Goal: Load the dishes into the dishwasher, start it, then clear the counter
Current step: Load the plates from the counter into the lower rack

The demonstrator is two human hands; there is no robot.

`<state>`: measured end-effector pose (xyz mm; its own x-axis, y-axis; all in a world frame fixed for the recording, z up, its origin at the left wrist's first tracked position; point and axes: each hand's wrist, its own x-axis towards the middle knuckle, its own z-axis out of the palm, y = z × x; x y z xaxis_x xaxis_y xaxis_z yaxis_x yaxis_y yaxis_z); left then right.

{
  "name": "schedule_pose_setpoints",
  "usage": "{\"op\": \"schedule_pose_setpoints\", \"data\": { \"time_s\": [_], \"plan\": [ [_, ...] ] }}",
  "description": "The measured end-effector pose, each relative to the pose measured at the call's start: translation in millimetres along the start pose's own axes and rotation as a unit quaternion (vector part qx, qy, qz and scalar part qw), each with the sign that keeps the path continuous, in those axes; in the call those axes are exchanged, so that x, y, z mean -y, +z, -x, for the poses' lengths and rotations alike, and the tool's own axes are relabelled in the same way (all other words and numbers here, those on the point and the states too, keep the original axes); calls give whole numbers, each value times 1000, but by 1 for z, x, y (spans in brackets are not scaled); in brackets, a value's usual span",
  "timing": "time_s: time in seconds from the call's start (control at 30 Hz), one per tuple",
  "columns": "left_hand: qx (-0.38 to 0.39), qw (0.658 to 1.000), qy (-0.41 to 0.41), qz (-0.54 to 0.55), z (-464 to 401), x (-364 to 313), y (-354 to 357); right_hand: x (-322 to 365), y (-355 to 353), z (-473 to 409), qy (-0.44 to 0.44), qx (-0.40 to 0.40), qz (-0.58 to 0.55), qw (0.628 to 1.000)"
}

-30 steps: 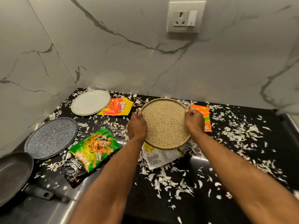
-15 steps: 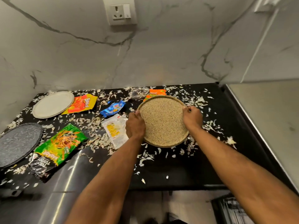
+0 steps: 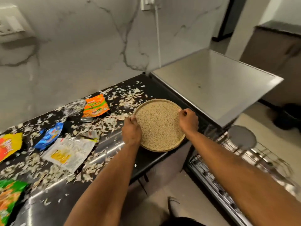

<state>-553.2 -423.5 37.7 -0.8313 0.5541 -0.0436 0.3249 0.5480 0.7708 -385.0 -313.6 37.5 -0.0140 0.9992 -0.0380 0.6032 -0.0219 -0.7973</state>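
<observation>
Both hands grasp the plate (image 3: 158, 125) by its rim: left hand (image 3: 131, 131) curled on the left edge, right hand (image 3: 188, 121) pinching the right, over the counter's (image 3: 114, 154) end. Rack (image 3: 254, 154) below right is blurred.

The round tan speckled plate (image 3: 160, 126) had a sandy, grainy pattern all over. The glossy black desk (image 3: 156, 90) was littered with whitish flakes. Wrappers on it: an orange-and-green packet (image 3: 95, 106), a blue one (image 3: 49, 136), a silver pouch with yellow print (image 3: 68, 154), plus a red-and-yellow one (image 3: 9, 146). The wall (image 3: 78, 54) was white marble with grey veins.
</observation>
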Motion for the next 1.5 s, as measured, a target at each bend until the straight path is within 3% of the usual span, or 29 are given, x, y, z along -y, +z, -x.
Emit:
{"op": "schedule_pose_setpoints", "data": {
  "time_s": [0.33, 0.73, 1.13, 1.5],
  "plan": [
    [115, 988, 101, 7, 92, -54, 90, -111, -112, 23, 98, -124, -27, 987],
    [238, 957, 162, -30, 260, -128, 231, -271, -282, 54, 236, -238, -66, 940],
    [418, 862, 288, -19, 464, -192, 367, -426, -451, 130, 373, -384, -66, 842],
    [490, 800, 344, -31, 590, -252, 480, -526, -563, 137, 434, -465, -57, 770]
  ]
}}
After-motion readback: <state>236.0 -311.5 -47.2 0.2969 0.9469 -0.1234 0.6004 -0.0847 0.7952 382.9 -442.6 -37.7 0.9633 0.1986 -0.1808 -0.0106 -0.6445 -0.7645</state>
